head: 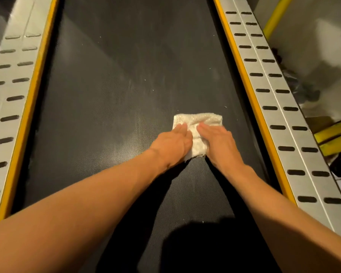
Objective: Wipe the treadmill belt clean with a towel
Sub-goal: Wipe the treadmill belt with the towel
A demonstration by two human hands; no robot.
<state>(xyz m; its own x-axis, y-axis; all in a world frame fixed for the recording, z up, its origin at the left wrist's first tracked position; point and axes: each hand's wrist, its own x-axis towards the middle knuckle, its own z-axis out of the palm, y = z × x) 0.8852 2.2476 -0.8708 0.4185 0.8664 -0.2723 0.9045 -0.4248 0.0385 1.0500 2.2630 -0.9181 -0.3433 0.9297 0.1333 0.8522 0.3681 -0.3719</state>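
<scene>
Folded towel (198,125) sits mid-frame, right of centre on the belt (110,91), w/ left hand (172,144) & right hand (220,143) flat, fingers straight, pressing it, prob. for even wiping pressure.

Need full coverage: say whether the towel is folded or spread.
Folded: the towel is a compact layered pad under the left hand and right hand.

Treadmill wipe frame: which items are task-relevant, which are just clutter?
In the job: towel, treadmill belt, left hand and right hand, both pressing flat on the towel.
Not in the job: slotted side rails, yellow block and dark clutter beyond the right rail.
</scene>
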